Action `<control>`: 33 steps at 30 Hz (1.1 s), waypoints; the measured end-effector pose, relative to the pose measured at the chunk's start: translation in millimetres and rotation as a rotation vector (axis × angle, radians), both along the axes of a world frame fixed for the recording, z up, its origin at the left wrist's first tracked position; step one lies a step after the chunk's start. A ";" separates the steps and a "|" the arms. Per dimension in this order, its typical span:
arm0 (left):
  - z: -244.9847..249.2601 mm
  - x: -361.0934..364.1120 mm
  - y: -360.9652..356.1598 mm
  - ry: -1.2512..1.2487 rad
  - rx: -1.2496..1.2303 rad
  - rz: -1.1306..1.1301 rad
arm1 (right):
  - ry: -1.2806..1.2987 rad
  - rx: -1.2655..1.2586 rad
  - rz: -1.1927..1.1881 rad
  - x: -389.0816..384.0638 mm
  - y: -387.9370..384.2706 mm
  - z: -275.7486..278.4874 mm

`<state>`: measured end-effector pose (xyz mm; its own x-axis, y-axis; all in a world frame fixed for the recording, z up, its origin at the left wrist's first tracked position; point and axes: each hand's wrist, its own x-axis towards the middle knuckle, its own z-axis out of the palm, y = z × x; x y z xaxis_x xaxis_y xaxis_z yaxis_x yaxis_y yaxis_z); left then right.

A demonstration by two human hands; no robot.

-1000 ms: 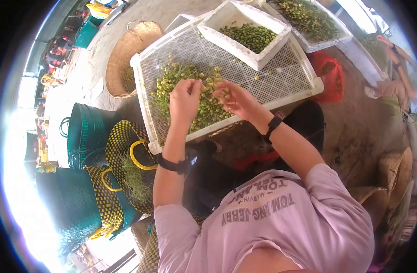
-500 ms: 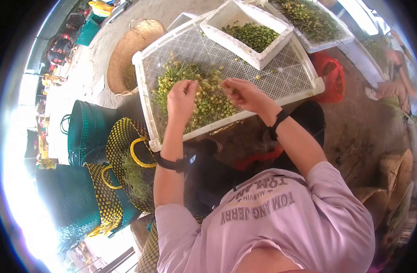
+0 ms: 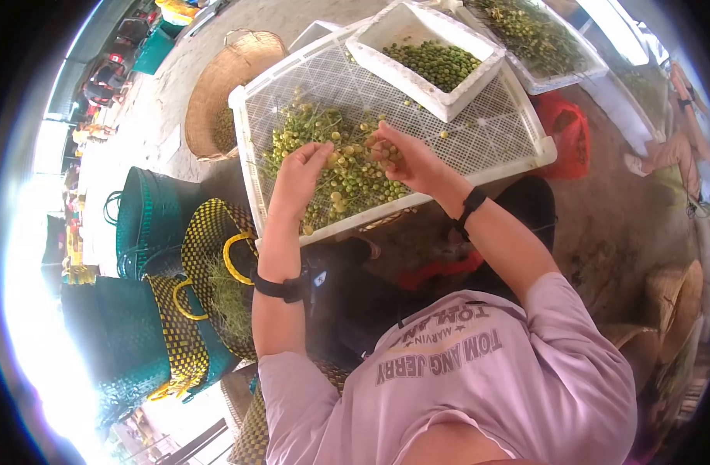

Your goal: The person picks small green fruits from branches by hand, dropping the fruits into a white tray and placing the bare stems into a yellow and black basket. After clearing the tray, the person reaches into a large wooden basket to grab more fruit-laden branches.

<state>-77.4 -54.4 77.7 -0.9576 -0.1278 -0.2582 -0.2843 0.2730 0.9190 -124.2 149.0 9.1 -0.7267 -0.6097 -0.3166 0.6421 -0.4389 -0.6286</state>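
Observation:
A heap of small round green fruits with thin stems (image 3: 347, 186) lies on the left part of a white perforated tray (image 3: 293, 77). My left hand (image 3: 300, 172) is over the heap's near left side, thumb and fingers pinched together; what is between the fingertips is too small to make out. To its right, my right hand (image 3: 410, 159) is curled around several green fruits, its thumb raised. A white foam box (image 3: 467, 101) with loose green fruits (image 3: 432, 63) stands on the tray's far right part. A few single fruits are scattered beside it.
Another foam box with stemmed greens (image 3: 533, 39) is at the back right, a red bag (image 3: 568, 136) below it. A round woven basket (image 3: 235, 70) is at the back left; green (image 3: 149, 217) and black-yellow baskets (image 3: 208, 225) stand left. Another person's leg (image 3: 680, 159) shows far right.
My left hand has moved slightly left and nearer to me. My right hand has turned, with its thumb now up and the fruits in its fingers showing more.

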 end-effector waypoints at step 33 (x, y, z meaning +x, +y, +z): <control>-28.9 -1.2 24.6 0.149 0.063 0.298 | -0.331 -0.418 -0.153 -16.1 -18.1 -32.0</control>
